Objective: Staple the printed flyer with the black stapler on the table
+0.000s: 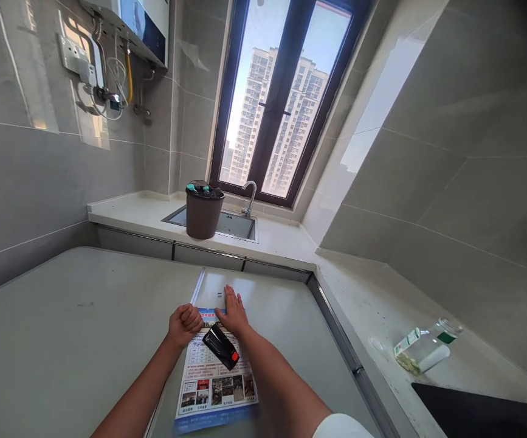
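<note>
My left hand [185, 323] is closed in a fist at the upper left edge of a printed flyer [220, 415]; anything inside it is hidden. Fingers stretched, my right hand [234, 312] lies flat over the flyer's top right part. Between and just below my hands, a black boxy object with a red end [220, 347] rests on the flyer. Small dark pieces [220, 295] lie on the pale surface [263, 298], left of my right fingertips. The flyer carries text, a table and several photos.
Beyond the pale surface, a counter [281, 243] holds a sink [238, 226] with a faucet [249, 198]. A brown bucket [203, 214] stands at the sink. A tipped glass jar [427, 347] and a black panel [486, 410] are at right. A water heater [130, 24] hangs upper left.
</note>
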Demonstrator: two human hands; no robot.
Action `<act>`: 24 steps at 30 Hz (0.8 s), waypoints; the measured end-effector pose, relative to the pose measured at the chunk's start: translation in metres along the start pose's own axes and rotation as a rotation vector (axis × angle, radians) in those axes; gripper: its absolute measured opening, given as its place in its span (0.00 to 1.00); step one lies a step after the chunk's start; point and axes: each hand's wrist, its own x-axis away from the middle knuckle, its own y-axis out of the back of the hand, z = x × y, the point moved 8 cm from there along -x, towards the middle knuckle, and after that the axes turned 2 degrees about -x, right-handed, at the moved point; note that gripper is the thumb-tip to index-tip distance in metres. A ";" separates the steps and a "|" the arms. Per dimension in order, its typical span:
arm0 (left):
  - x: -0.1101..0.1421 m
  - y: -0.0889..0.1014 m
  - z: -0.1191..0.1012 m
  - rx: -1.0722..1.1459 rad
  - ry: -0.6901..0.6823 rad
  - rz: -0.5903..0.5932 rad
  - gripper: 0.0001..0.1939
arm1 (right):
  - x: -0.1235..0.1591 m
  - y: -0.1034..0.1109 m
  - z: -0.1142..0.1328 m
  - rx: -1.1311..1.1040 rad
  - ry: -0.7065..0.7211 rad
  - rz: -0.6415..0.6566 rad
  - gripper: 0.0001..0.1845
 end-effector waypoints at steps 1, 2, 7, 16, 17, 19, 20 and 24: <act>0.000 -0.001 0.000 0.009 0.001 0.000 0.37 | 0.000 0.001 -0.002 -0.009 -0.014 -0.001 0.48; 0.001 -0.002 0.000 0.018 0.008 0.001 0.37 | 0.000 0.002 -0.005 -0.018 -0.028 -0.002 0.48; 0.012 -0.003 0.006 -0.010 0.101 -0.021 0.35 | 0.004 0.007 -0.021 -0.043 -0.091 -0.023 0.48; 0.020 -0.011 0.011 -0.278 0.149 0.020 0.33 | 0.012 0.029 -0.042 -0.605 -0.177 -0.330 0.31; 0.020 -0.013 0.011 -0.341 0.140 0.026 0.32 | 0.013 0.034 -0.048 -0.733 -0.202 -0.396 0.22; 0.021 -0.015 0.011 -0.449 0.127 0.030 0.32 | 0.017 0.042 -0.061 -0.909 -0.247 -0.479 0.14; 0.023 -0.015 0.009 -0.486 0.123 0.026 0.32 | 0.020 0.045 -0.067 -0.957 -0.265 -0.496 0.18; 0.031 -0.005 -0.003 -0.566 0.143 -0.050 0.37 | 0.040 0.064 -0.095 -1.142 -0.318 -0.496 0.29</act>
